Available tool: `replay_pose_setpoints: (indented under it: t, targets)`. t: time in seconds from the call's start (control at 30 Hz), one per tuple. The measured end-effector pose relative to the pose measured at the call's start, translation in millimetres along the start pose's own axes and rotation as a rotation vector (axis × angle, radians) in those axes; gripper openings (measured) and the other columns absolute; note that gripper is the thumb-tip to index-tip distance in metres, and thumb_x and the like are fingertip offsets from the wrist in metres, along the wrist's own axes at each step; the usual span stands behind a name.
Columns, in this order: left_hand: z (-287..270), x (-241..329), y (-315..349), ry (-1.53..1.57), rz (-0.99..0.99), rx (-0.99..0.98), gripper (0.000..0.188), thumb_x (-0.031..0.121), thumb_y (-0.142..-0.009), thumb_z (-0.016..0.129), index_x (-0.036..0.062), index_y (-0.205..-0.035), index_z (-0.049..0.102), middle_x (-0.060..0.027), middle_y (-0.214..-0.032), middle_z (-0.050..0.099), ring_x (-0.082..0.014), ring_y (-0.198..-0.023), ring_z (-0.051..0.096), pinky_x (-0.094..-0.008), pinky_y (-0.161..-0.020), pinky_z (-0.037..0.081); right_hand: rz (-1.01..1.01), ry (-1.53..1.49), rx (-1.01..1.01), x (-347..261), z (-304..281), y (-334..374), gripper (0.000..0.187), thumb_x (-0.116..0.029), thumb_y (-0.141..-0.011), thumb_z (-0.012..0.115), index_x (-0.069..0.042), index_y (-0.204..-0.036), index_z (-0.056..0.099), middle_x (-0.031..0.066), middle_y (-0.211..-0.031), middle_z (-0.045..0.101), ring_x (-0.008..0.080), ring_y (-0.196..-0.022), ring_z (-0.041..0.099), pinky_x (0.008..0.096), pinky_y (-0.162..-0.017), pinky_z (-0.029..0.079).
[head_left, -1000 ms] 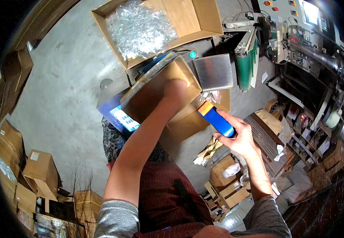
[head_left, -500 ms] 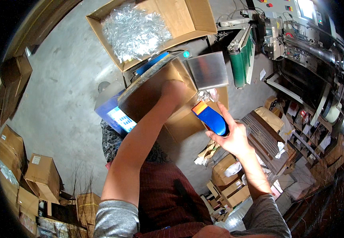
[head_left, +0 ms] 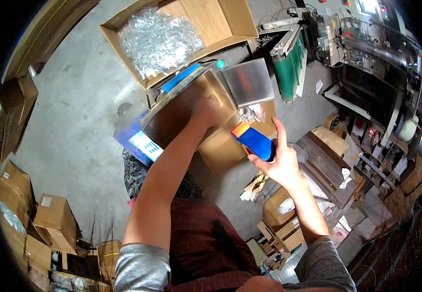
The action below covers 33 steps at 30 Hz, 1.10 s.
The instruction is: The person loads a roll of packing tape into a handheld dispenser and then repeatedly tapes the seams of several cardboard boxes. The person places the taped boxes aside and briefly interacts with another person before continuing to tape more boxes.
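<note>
My left hand (head_left: pixel 210 108) reaches deep inside an open cardboard box (head_left: pixel 169 121) with a blue outer side. That hand is blurred, and its fingers do not show clearly. Between the thumb and fingers of my right hand (head_left: pixel 281 163) sits a smooth, rounded blue object (head_left: pixel 257 142) with an orange end, its kind not clear. The index finger reaches up past it; the other fingers are mostly hidden. Just beyond the orange end, small clear plastic packets (head_left: pixel 252 114) lie in another cardboard box (head_left: pixel 223 151).
A large open carton (head_left: pixel 220 22) at the back holds a heap of small clear packets (head_left: pixel 162 41). Right of my box stand a flat metal plate (head_left: pixel 249 82), a green conveyor belt (head_left: pixel 287 75) and a machine (head_left: pixel 366 53). Cardboard boxes (head_left: pixel 57 221) are stacked at the lower left.
The whole view has shifted slightly, moving the scene up and to the left. My left hand stays inside the box, and my right hand keeps the blue object, its index finger more upright.
</note>
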<state>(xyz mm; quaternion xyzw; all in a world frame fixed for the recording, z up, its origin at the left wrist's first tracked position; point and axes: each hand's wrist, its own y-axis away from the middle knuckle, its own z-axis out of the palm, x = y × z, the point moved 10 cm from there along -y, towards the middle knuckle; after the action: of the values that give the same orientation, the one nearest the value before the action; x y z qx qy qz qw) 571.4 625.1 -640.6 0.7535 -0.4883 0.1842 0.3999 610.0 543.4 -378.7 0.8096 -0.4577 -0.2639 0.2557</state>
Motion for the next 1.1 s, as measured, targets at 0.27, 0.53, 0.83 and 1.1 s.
replay_pose_setpoints:
  t: [0.27,0.53,0.83,1.1]
  targets:
    - [-24,-22,54,0.157,-0.016,0.191,0.049,0.021,-0.073,0.073,0.0026,-0.115,0.056,-0.0259,-0.117,0.061,-0.0425,-0.116,0.056,-0.0530,-0.097,0.048,-0.009,-0.077,0.028,6,4,1,0.104,-0.024,-0.075,0.085,-0.009,-0.154,0.019,0.0154,-0.078,0.068,0.0329,-0.071,0.072,0.0384,-0.070,0.057]
    - [13,27,63,0.096,-0.075,0.320,0.036,0.013,-0.075,0.069,0.0030,-0.106,0.056,-0.0187,-0.109,0.055,-0.0392,-0.106,0.055,-0.0478,-0.093,0.048,-0.002,-0.114,0.031,9,5,10,0.094,-0.029,-0.076,0.078,-0.005,-0.151,0.026,0.0211,-0.085,0.068,0.0411,-0.076,0.070,0.0459,-0.071,0.055]
    - [20,50,51,-0.248,0.083,0.283,0.018,0.012,-0.083,0.061,0.0033,-0.100,0.059,-0.0134,-0.097,0.059,-0.0289,-0.095,0.062,-0.0364,-0.078,0.057,0.076,-0.079,0.012,22,11,23,0.077,-0.032,-0.076,0.076,-0.006,-0.140,0.043,0.0281,-0.096,0.069,0.0458,-0.088,0.069,0.0478,-0.080,0.055]
    - [14,41,54,-0.198,0.048,0.241,0.029,0.016,-0.080,0.066,0.0039,-0.106,0.062,-0.0142,-0.099,0.062,-0.0297,-0.095,0.065,-0.0369,-0.076,0.060,-0.033,-0.075,0.043,18,14,27,0.070,-0.025,-0.076,0.081,-0.013,-0.138,0.052,0.0225,-0.104,0.070,0.0393,-0.095,0.070,0.0435,-0.083,0.056]
